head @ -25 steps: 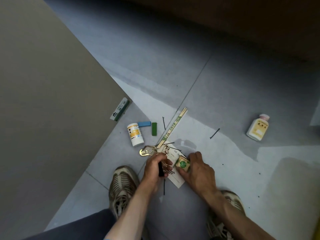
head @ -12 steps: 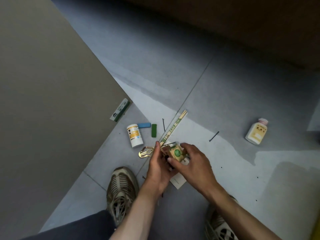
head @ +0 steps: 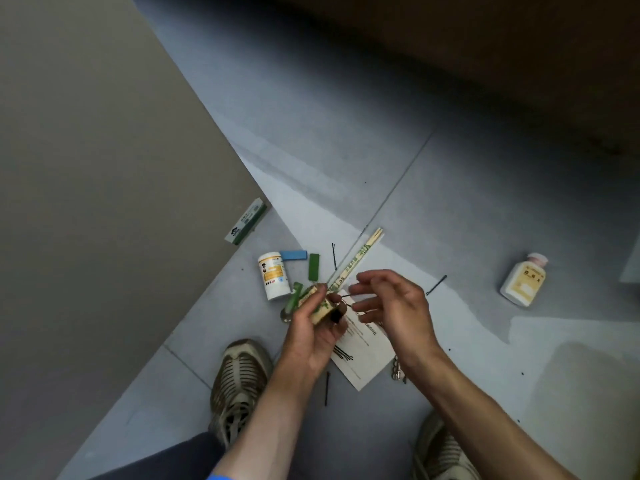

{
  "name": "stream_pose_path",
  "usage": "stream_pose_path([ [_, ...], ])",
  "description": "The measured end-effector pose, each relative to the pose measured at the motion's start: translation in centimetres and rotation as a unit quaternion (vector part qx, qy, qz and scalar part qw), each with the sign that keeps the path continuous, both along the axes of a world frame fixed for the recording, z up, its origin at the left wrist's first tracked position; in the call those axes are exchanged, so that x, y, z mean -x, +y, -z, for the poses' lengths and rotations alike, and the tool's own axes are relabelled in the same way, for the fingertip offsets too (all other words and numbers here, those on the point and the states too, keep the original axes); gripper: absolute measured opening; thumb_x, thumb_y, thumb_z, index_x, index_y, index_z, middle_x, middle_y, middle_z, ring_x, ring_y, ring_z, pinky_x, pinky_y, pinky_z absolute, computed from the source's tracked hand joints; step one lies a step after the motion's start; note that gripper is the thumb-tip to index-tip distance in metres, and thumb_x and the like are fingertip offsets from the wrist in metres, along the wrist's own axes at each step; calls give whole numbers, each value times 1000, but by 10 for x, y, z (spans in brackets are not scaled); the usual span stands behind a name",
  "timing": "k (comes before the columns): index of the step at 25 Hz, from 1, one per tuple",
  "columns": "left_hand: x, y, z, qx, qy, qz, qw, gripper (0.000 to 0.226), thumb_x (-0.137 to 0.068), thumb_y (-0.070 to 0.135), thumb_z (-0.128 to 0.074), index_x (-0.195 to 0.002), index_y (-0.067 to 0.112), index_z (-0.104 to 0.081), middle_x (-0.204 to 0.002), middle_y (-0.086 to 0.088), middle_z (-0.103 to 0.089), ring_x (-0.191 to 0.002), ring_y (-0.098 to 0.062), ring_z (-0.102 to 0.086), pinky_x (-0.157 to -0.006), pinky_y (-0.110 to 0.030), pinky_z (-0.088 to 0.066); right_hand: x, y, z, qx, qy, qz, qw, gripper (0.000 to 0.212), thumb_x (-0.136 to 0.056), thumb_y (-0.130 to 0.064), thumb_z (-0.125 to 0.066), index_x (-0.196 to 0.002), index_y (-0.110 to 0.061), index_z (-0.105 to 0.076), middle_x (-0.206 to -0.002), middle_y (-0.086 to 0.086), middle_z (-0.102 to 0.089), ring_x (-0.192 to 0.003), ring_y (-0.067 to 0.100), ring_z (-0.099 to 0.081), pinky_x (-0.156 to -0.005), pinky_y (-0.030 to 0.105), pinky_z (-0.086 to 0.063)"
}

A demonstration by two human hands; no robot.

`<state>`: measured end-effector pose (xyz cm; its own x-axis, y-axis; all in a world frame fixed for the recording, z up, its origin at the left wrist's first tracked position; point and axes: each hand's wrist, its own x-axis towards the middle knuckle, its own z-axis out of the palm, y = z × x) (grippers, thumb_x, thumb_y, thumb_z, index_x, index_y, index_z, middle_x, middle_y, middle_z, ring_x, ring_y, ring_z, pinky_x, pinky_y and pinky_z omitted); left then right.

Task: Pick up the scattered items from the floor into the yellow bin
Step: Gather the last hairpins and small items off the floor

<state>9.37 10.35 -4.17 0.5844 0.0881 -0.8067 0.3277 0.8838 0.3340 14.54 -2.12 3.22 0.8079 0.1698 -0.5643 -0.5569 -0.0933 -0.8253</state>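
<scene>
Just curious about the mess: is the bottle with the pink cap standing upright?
No, the bottle lies on its side on the floor, far right of both hands.

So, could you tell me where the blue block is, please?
The blue block lies on the floor left of centre, between the white bottle and green block.

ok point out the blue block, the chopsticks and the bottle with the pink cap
blue block (head: 293, 255), head view, middle of its top face
chopsticks (head: 360, 257), head view, printed paper sleeve midway along
bottle with the pink cap (head: 523, 283), head view, centre of the yellow label
</scene>
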Motion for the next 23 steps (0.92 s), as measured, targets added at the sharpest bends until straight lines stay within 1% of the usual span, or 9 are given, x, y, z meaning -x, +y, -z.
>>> stream_pose_path([
  [2,5,9,0,-28,15,7,999,7,-78,21,-73,-74,16,-76,-76,-6,-66,-61,-17,-63,-47,-26,-51,-15,3,22,196,-141,-123,963,21,-95,-15,-52,-108,-23,-66,-101,-5,-73,-87,13,-68,-74,30,-53],
  [4,11,21,-2,-70,29,22,997,7,-75,18,-75,-81,15,-74,-76,-8,-66,-60,-18,-62,-46,-27,-50,-25,18,46,296,-256,-262,882,31,-93,-13,-51,-120,-22,-61,-114,-2,-69,-98,18,-64,-80,32,-52],
  [8,22,41,-1,-209,114,-23,971,26,-75,6,-75,-99,10,-67,-77,-9,-72,-63,-18,-65,-49,-27,-49,-45,65,81,342,-347,-395,779,42,-91,-15,-50,-133,-21,-49,-119,7,-57,-99,28,-55,-71,35,-46],
  [12,15,83,-2,-363,210,-129,899,29,-71,5,-79,-96,8,-66,-83,-14,-70,-60,-17,-61,-50,-25,-47,-61,88,100,379,-402,-487,676,41,-91,-18,-54,-132,-20,-49,-120,9,-50,-100,29,-51,-71,36,-42],
  [13,14,102,-4,-394,230,-153,876,28,-72,4,-79,-96,7,-64,-86,-16,-69,-61,-19,-60,-50,-25,-47,-62,91,102,365,-398,-494,681,39,-91,-21,-56,-129,-20,-52,-118,8,-50,-100,28,-51,-71,36,-43],
  [15,17,134,-6,-494,272,-121,817,34,-73,1,-77,-104,2,-64,-101,-19,-69,-77,-25,-64,-64,-28,-51,-58,89,104,345,-360,-463,733,36,-89,-31,-59,-122,-19,-54,-116,6,-51,-98,28,-52,-71,38,-47],
  [17,38,151,-2,-612,322,38,722,38,-73,3,-72,-110,3,-64,-111,-18,-67,-94,-28,-64,-78,-28,-47,-49,92,106,334,-324,-426,776,34,-85,-27,-62,-117,-17,-54,-113,7,-51,-94,29,-55,-70,40,-49],
  [19,64,151,6,-644,345,184,657,35,-76,7,-66,-111,7,-63,-114,-17,-64,-101,-34,-62,-84,-36,-48,-41,96,106,319,-281,-387,818,36,-80,-16,-66,-113,-17,-52,-110,6,-51,-90,27,-56,-68,35,-45],
  [23,82,159,19,-635,347,258,641,33,-74,8,-65,-108,9,-64,-110,-18,-67,-100,-36,-64,-83,-39,-50,-41,93,99,312,-197,-322,872,39,-75,-15,-71,-108,-22,-52,-107,0,-52,-92,20,-53,-70,33,-46],
])
